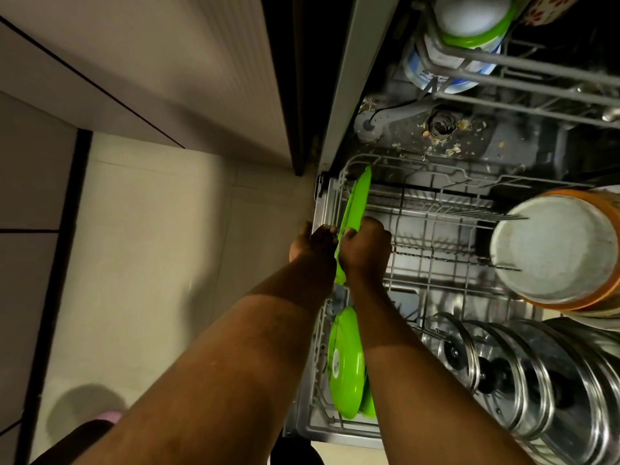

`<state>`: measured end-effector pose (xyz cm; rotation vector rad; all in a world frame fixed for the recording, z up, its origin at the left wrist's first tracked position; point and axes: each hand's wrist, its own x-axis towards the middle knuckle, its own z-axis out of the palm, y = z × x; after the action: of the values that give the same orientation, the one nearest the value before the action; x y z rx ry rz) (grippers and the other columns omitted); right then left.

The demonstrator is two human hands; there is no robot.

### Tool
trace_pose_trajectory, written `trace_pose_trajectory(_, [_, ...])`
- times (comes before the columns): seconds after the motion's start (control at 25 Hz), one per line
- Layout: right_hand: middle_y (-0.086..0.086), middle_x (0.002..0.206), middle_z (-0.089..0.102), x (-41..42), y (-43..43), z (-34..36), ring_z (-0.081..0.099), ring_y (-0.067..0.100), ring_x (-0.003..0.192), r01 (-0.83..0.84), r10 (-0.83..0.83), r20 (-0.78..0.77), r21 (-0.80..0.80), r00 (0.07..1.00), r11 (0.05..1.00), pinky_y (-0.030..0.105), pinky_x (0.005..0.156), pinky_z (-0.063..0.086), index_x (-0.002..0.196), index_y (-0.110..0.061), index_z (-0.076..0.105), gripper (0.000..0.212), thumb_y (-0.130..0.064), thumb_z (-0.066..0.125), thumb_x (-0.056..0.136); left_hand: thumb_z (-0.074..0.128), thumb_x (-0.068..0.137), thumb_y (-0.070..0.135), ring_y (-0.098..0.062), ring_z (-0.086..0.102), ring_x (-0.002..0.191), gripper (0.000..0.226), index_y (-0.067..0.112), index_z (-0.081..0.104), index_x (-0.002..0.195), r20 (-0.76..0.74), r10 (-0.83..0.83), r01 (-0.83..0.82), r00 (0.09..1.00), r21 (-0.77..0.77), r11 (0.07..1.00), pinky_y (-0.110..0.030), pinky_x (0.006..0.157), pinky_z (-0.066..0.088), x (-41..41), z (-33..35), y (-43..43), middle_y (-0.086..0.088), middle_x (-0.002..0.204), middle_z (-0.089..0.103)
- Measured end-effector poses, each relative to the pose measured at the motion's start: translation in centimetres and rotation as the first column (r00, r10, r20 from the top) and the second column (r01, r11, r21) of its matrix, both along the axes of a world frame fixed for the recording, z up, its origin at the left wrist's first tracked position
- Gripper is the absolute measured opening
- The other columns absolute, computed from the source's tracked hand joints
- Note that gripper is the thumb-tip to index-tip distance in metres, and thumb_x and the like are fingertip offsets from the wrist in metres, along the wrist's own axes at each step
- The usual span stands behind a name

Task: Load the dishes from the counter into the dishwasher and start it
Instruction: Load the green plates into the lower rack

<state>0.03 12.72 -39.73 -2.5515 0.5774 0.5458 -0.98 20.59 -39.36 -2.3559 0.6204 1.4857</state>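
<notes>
The dishwasher's lower rack (432, 209) is pulled out below me. A bright green plate (358, 199) stands on edge at the rack's left side. My left hand (313, 245) and my right hand (365, 251) both grip its near rim, one on each side. More green plates (345, 362) stand upright in the same left row, closer to me. Several steel lids with black knobs (503, 374) are slotted at the near right. An orange bowl with a white inside (557, 253) lies tilted at the right.
The upper rack (523, 78) holds a white bowl with a green rim (473, 21) and a blue and white dish. Food scraps litter the tub floor around the drain (443, 125). White cabinet fronts (151, 72) and pale floor tiles (151, 246) lie to the left.
</notes>
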Motion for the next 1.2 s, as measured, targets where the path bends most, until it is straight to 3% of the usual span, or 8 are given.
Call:
trace_pose_trajectory(0.12, [0.021, 0.107, 0.064, -0.2, 0.4, -0.1, 0.06, 0.036, 0.104, -0.017, 0.017, -0.012, -0.024, 1.0, 1.0, 0.035, 0.075, 0.041, 0.105, 0.0, 0.06, 0.018, -0.012, 0.052, 0.095, 0.049, 0.095, 0.055, -0.026, -0.017, 0.15, 0.089, 0.02, -0.005, 0.157, -0.001, -0.002, 0.002, 1.0, 0.006, 1.0, -0.051, 0.12, -0.01, 0.0, 0.1, -0.2, -0.008, 0.163, -0.015])
trace_pose_trajectory(0.36, [0.016, 0.112, 0.066, -0.4, 0.3, 0.0, 0.061, 0.031, 0.106, 0.015, -0.014, -0.013, 0.039, 1.0, 0.999, 0.023, 0.066, 0.027, 0.112, -0.003, 0.061, 0.022, -0.018, 0.052, 0.099, 0.051, 0.094, 0.054, -0.027, -0.018, 0.149, 0.096, 0.013, -0.01, 0.155, 0.012, 0.008, -0.008, 1.0, 0.009, 1.0, -0.05, 0.119, -0.012, -0.2, -0.3, 0.1, -0.01, 0.163, -0.017])
trace_pose_trajectory(0.6, [0.013, 0.112, 0.068, -1.3, -1.3, 0.1, 0.063, 0.031, 0.106, 0.014, 0.0, -0.062, 0.221, 0.998, 0.975, 0.026, 0.073, 0.039, 0.127, -0.009, 0.053, 0.044, -0.032, 0.065, 0.091, 0.048, 0.097, 0.049, -0.029, -0.014, 0.15, 0.092, 0.014, -0.015, 0.155, 0.066, 0.079, -0.076, 0.995, -0.051, 0.996, -0.051, 0.12, -0.008, -0.9, -0.3, 0.6, -0.008, 0.163, -0.019])
trace_pose_trajectory(0.84, [0.016, 0.125, 0.062, -4.0, -3.4, 2.2, 0.056, 0.034, 0.117, -0.055, 0.061, -0.037, 0.142, 0.997, 0.988, 0.034, 0.087, 0.044, 0.128, -0.004, 0.054, 0.045, -0.038, 0.052, 0.098, 0.045, 0.097, 0.038, -0.032, -0.014, 0.15, 0.088, 0.011, -0.017, 0.154, 0.14, 0.427, -0.395, 0.894, -0.207, 0.895, -0.051, 0.119, -0.008, -4.7, 1.2, 1.1, -0.01, 0.162, -0.022])
trace_pose_trajectory(1.04, [0.016, 0.137, 0.049, -7.1, -3.8, 5.4, 0.044, 0.033, 0.127, -0.333, 0.334, 0.009, -0.054, 0.943, 0.941, 0.039, 0.1, 0.038, 0.136, -0.004, 0.045, 0.05, -0.035, 0.051, 0.098, 0.039, 0.1, 0.033, -0.031, -0.016, 0.15, 0.08, 0.013, -0.017, 0.154, 0.194, 0.511, -0.46, 0.838, -0.255, 0.851, -0.051, 0.12, -0.008, -7.2, 4.6, 2.3, -0.008, 0.162, -0.023])
trace_pose_trajectory(1.2, [0.012, 0.155, 0.028, -9.9, -3.5, 9.3, 0.02, 0.03, 0.145, -0.417, 0.415, -0.046, -0.115, 0.909, 0.902, 0.041, 0.117, 0.021, 0.148, -0.007, 0.031, 0.06, -0.036, 0.048, 0.098, 0.04, 0.101, 0.032, -0.03, -0.02, 0.148, 0.081, 0.014, -0.018, 0.154, 0.174, 0.522, -0.479, 0.835, -0.236, 0.845, -0.052, 0.12, -0.007, -10.0, 9.3, 3.0, -0.007, 0.16, -0.027])
